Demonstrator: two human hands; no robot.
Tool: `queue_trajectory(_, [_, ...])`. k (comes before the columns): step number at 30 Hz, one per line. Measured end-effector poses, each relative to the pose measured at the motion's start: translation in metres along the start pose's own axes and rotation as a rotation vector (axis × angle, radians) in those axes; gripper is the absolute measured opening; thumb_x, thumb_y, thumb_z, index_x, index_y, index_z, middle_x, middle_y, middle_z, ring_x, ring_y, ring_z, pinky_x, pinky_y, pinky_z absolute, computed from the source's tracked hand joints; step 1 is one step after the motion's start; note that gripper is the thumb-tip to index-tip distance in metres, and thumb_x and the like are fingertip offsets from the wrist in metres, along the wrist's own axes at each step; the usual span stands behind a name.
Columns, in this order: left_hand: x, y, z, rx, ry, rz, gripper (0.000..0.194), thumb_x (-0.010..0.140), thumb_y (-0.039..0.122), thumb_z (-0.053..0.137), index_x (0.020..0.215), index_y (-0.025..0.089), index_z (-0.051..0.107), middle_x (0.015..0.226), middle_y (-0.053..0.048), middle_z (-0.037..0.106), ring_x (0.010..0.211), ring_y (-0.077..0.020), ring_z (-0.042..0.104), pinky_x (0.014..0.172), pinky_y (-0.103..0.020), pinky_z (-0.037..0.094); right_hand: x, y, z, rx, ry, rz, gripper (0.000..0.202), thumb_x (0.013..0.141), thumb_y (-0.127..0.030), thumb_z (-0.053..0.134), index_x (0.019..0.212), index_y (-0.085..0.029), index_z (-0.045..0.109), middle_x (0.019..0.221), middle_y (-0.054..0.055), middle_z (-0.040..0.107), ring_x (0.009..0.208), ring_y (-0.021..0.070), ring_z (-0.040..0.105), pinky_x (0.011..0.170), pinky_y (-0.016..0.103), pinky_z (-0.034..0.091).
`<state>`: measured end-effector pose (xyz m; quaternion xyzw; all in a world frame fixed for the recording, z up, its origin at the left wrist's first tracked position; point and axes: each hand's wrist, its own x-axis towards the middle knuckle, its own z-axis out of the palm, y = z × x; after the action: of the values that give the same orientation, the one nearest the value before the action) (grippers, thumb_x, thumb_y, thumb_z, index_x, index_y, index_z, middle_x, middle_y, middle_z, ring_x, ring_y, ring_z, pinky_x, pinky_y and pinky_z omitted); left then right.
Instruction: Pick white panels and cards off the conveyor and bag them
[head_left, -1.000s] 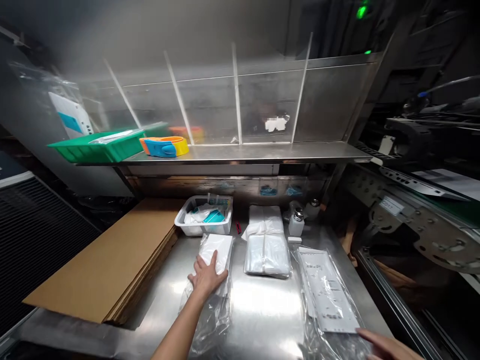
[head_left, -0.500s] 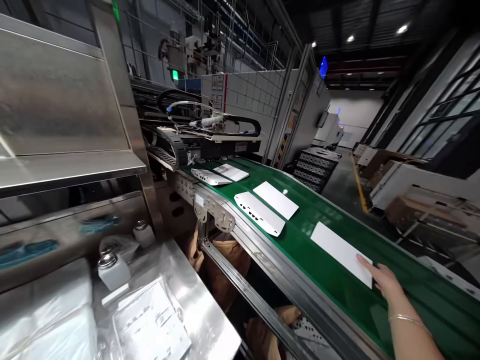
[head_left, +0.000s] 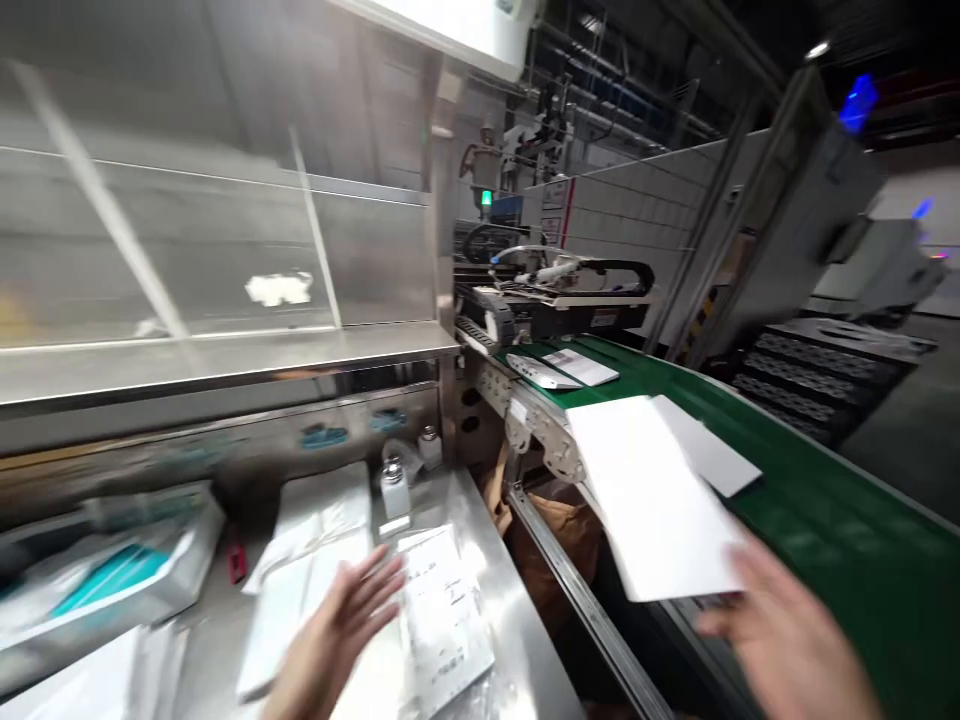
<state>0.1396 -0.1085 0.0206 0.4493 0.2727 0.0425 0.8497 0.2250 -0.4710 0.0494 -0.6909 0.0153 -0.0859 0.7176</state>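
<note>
far left there's a white plastic bin with something flat and teal in it plus crumpled whitish stuff, too blurry to say what. below it, some white sheets run out of view. a tied stack of plastic bags comes next on the metal surface, and the left hand hangs around there with fingers loosely spread, gripping nothing. can't tell if it brushes the stack. just right of that is a clear bag with a white printed or punched piece inside. behind it are two metal-topped bottles, no idea how full.

now the main bit: the white panel, tilted, in front of the near edge of the green conveyor. the right hand has it pinched at the lower right corner, thumb low. i'd guess it's light and pretty stiff since it sticks out flat without sagging. smooth face, so probably a bit slippery and easy to scuff. a corner pinch likely lets it swing, so i'd take it by opposite edges and keep fingers off the face.
</note>
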Motion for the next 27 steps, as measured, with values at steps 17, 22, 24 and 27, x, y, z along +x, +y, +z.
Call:
queue_trajectory(17, [-0.053, 0.017, -0.111, -0.640, -0.257, -0.025, 0.063, 0.084, 0.057, 0.041, 0.120, 0.006, 0.054, 0.109, -0.019, 0.065, 0.106, -0.0329, 0.058, 0.092, -0.045, 0.043, -0.145, 0.080, 0.270, 0.231, -0.639, 0.798, 0.049, 0.066, -0.052, 0.070, 0.102, -0.019, 0.067, 0.103, 0.005, 0.069, 0.105, 0.0258, 0.058, 0.076, 0.029, 0.051])
queue_trajectory(22, [-0.045, 0.019, -0.120, -0.671, -0.215, -0.040, 0.059, 0.083, 0.055, 0.043, 0.119, 0.009, 0.055, 0.104, -0.016, 0.067, 0.102, -0.0317, 0.060, 0.090, -0.044, 0.044, -0.146, 0.082, 0.285, 0.211, -0.615, 0.815, 0.045, 0.068, -0.046, 0.070, 0.104, -0.021, 0.065, 0.108, 0.002, 0.067, 0.110, 0.0255, 0.055, 0.081, 0.031, 0.050])
queue_trajectory(24, [-0.039, 0.018, -0.122, -0.679, -0.199, -0.049, 0.059, 0.083, 0.055, 0.043, 0.119, 0.009, 0.055, 0.102, -0.015, 0.068, 0.099, -0.0313, 0.062, 0.090, -0.044, 0.044, -0.142, 0.081, 0.285, 0.210, -0.666, 0.789, 0.045, 0.071, -0.047, 0.068, 0.107, -0.020, 0.063, 0.109, 0.003, 0.067, 0.109, 0.0253, 0.055, 0.080, 0.030, 0.049])
queue_trajectory(27, [-0.028, 0.017, -0.121, -0.698, -0.163, -0.077, 0.058, 0.084, 0.054, 0.043, 0.119, 0.009, 0.054, 0.101, -0.015, 0.068, 0.096, -0.0308, 0.063, 0.090, -0.044, 0.044, -0.134, 0.081, 0.281, 0.193, -0.730, 0.733, 0.042, 0.075, -0.048, 0.063, 0.107, -0.020, 0.064, 0.103, 0.003, 0.068, 0.103, 0.0239, 0.057, 0.074, 0.028, 0.049])
